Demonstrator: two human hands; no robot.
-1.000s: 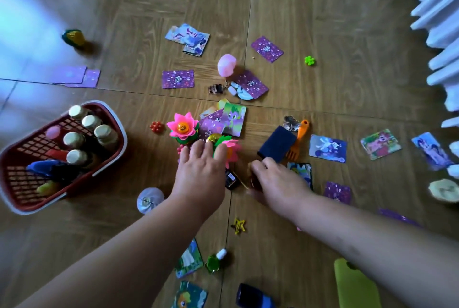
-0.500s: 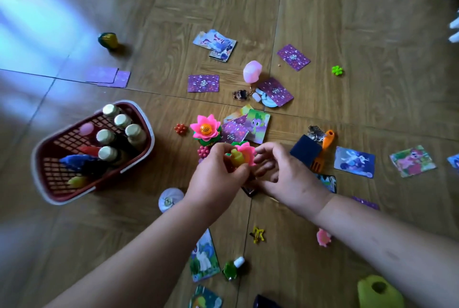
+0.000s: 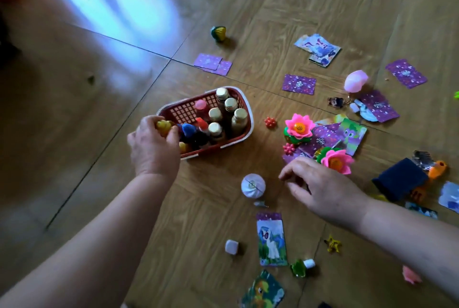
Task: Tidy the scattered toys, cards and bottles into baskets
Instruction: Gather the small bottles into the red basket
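Pony card [image 3: 272, 240] lies nearest, below my right hand [image 3: 323, 188], which hovers with loosely curled fingers and seems to hold nothing, just right of a white ball toy [image 3: 253, 186], likely my next pick. My left hand [image 3: 154, 143] pinches a small yellow toy [image 3: 164, 126] over the red basket [image 3: 251, 121], at its near-left rim, poised to drop it in. Beyond those fingers, the basket holds upright gold-capped bottles [image 3: 231, 104] beside pink, red and blue ones.

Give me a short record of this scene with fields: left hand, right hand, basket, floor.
left hand: holds yellow toy at the basket's edge
right hand: open, holds nothing, beside white ball
basket: red, bottles stand inside
floor: cards and pink flowers lie scattered
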